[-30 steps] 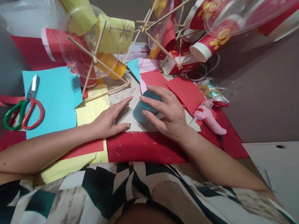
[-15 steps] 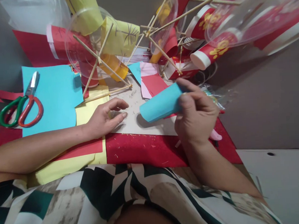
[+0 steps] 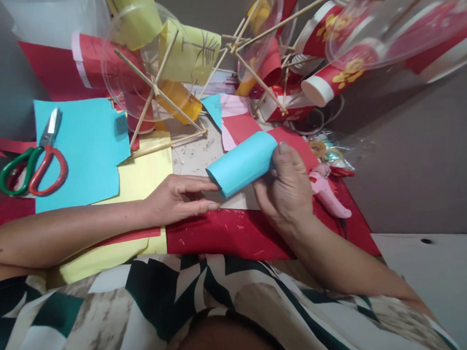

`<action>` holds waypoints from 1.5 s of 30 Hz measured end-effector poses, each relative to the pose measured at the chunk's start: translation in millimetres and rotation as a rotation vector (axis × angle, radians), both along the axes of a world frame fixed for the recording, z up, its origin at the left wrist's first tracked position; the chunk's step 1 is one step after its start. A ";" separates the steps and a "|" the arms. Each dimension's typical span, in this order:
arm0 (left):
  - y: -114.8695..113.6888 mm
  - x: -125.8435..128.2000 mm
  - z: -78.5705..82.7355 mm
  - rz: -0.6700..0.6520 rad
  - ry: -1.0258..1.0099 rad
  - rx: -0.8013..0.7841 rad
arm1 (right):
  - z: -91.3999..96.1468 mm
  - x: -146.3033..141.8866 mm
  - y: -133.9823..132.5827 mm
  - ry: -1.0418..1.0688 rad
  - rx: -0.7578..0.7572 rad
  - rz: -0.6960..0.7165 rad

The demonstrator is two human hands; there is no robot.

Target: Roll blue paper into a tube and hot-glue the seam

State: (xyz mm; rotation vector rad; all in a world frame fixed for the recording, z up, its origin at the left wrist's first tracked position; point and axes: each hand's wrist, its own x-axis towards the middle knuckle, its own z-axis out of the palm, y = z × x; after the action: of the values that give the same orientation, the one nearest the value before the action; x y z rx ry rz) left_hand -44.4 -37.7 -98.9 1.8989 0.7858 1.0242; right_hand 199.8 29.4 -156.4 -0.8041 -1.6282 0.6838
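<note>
A rolled tube of blue paper [image 3: 243,164] is tilted above the table, its seam facing me. My right hand [image 3: 287,185] grips its right end, thumb on top and the other fingers underneath. At the tube's left end is my left hand [image 3: 180,198], fingers stretched out and apart. Its index fingertip reaches the tube's lower left edge; whether it goes inside I cannot tell. Under the tube lie a pale board [image 3: 193,153] and pieces of red paper [image 3: 294,143].
Scissors [image 3: 46,153] with green and red handles lie on blue paper [image 3: 87,151] at the left. Stick frames [image 3: 154,87] with paper and plastic cups rise at the back. A pink glue gun [image 3: 332,196] and a plastic bag [image 3: 334,151] sit at the right.
My right hand has turned and shifted left and down with the blue paper tube. My left hand has moved right, its fingers straightening, to the tube's left end.
</note>
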 end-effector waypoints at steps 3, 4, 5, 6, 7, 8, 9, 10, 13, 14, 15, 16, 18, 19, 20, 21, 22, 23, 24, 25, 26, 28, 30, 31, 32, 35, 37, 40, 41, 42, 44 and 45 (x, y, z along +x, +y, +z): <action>-0.3 -0.6 1.5 -0.019 0.037 -0.023 | 8.7 -13.0 -9.8 0.305 -0.217 0.000; -1.0 -1.0 2.7 -0.008 0.042 -0.041 | 12.5 -17.2 -12.8 0.350 -0.267 0.012; -1.8 -1.4 4.2 0.007 0.037 -0.067 | 16.2 -20.8 -15.3 0.380 -0.297 0.020; -2.6 -2.0 6.1 0.022 0.023 -0.107 | 19.5 -23.7 -17.2 0.382 -0.309 0.029; -3.2 -2.6 8.1 0.043 -0.002 -0.160 | 22.4 -25.8 -18.5 0.377 -0.308 0.035; -3.5 -3.3 10.0 0.072 -0.033 -0.221 | 24.6 -27.1 -19.1 0.382 -0.307 0.040; -3.4 -4.1 11.7 0.109 -0.067 -0.280 | 26.1 -27.8 -19.4 0.385 -0.304 0.046; -2.9 -4.9 13.0 0.151 -0.104 -0.327 | 27.3 -28.0 -19.5 0.377 -0.298 0.047; 0.7 -7.5 13.5 0.259 -0.214 -0.367 | 29.8 -26.8 -21.0 0.265 -0.256 0.019; 2.1 -8.2 12.8 0.276 -0.240 -0.364 | 31.1 -26.1 -22.2 0.210 -0.233 -0.003; 3.2 -8.6 11.9 0.285 -0.258 -0.362 | 32.8 -25.5 -23.8 0.160 -0.204 -0.031; 4.1 -9.0 11.0 0.289 -0.269 -0.364 | 34.8 -24.9 -25.6 0.119 -0.173 -0.056; 5.2 -9.2 9.9 0.289 -0.273 -0.376 | 39.8 -23.6 -29.7 0.063 -0.107 -0.100; 5.6 -9.3 9.9 0.295 -0.267 -0.379 | 42.3 -22.7 -31.5 0.037 -0.078 -0.116; 5.9 -9.3 10.3 0.306 -0.253 -0.375 | 44.7 -21.7 -33.1 0.013 -0.049 -0.129; 6.4 -9.5 11.2 0.317 -0.229 -0.365 | 46.8 -20.4 -34.3 -0.011 -0.022 -0.140; 7.0 -9.7 12.5 0.331 -0.202 -0.348 | 48.6 -18.9 -35.1 -0.038 -0.001 -0.148; 7.9 -10.0 14.1 0.344 -0.175 -0.323 | 50.0 -17.4 -35.6 -0.065 0.015 -0.150; 8.9 -10.3 15.9 0.357 -0.153 -0.297 | 51.1 -15.9 -35.9 -0.089 0.024 -0.146; 10.1 -10.6 17.9 0.368 -0.135 -0.276 | 52.2 -14.6 -36.0 -0.104 0.024 -0.137; 11.4 -10.8 19.7 0.380 -0.120 -0.262 | 53.3 -13.6 -36.0 -0.108 0.008 -0.119; 13.7 -11.1 22.4 0.404 -0.092 -0.251 | 55.8 -12.7 -36.0 -0.092 -0.071 -0.064; 14.7 -11.2 23.1 0.420 -0.061 -0.264 | 58.9 -13.4 -36.5 -0.065 -0.196 0.003; 14.4 -11.3 22.6 0.423 -0.051 -0.278 | 60.5 -14.1 -37.1 -0.061 -0.260 0.034; 13.7 -11.4 21.7 0.422 -0.042 -0.302 | 62.0 -15.0 -38.0 -0.062 -0.318 0.056; 9.2 -11.5 18.6 0.385 -0.051 -0.414 | 64.9 -17.7 -41.6 -0.086 -0.460 0.083; 6.0 -11.0 17.7 0.334 -0.085 -0.499 | 66.3 -19.1 -44.3 -0.108 -0.527 0.087; 3.6 -9.2 19.0 0.223 -0.130 -0.637 | 70.2 -21.6 -47.1 -0.129 -0.584 0.099; 3.6 -8.4 19.8 0.182 -0.143 -0.689 | 72.2 -22.9 -47.5 -0.132 -0.602 0.109; 3.8 -7.5 20.5 0.146 -0.158 -0.738 | 74.5 -24.3 -47.6 -0.136 -0.620 0.122; 4.7 -5.6 21.1 0.099 -0.189 -0.806 | 78.8 -27.2 -47.5 -0.143 -0.659 0.156; 5.2 -4.8 21.0 0.084 -0.204 -0.822 | 80.4 -28.4 -47.4 -0.143 -0.681 0.173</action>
State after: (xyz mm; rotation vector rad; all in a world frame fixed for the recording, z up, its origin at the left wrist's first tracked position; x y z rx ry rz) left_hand -49.3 -32.5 -77.9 1.0526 0.9769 0.7549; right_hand 171.3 -18.0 -76.0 -1.2223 -1.6120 1.3697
